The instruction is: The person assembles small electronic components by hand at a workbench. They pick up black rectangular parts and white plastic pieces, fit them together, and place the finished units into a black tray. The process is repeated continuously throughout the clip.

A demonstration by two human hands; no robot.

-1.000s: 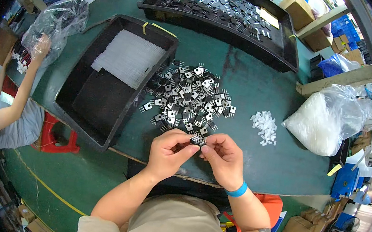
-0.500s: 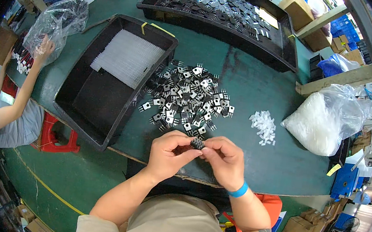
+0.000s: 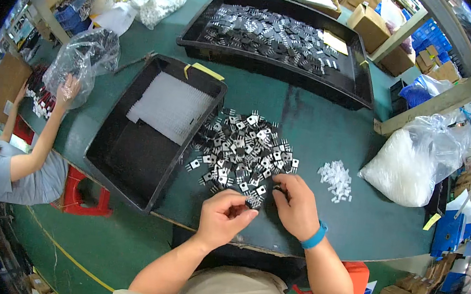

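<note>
My left hand point(image 3: 222, 219) is closed on a small stack of transistors point(image 3: 254, 201), whose metal legs stick out past the fingertips. To its right, my right hand point(image 3: 296, 206) is at the near right edge of a loose pile of transistors point(image 3: 241, 147). Its thumb and forefinger are curled together around something dark that I cannot make out. The pile's parts have black bodies, silvery backs and thin legs. Right of the hands lies a small heap of short white sleeves point(image 3: 335, 179).
A black tray point(image 3: 124, 164) with a white ribbed sheet point(image 3: 170, 105) stands left of the pile. A larger black tray point(image 3: 278, 65) full of transistors is at the back. A bag of white pieces point(image 3: 400, 164) sits at right. A co-worker point(image 3: 20, 170) handles a clear bag point(image 3: 81, 59) at far left.
My hands have separated. The right has moved to the pile's edge, while the left keeps the stack of transistors. The whole view has shifted, with the table lower in the picture.
</note>
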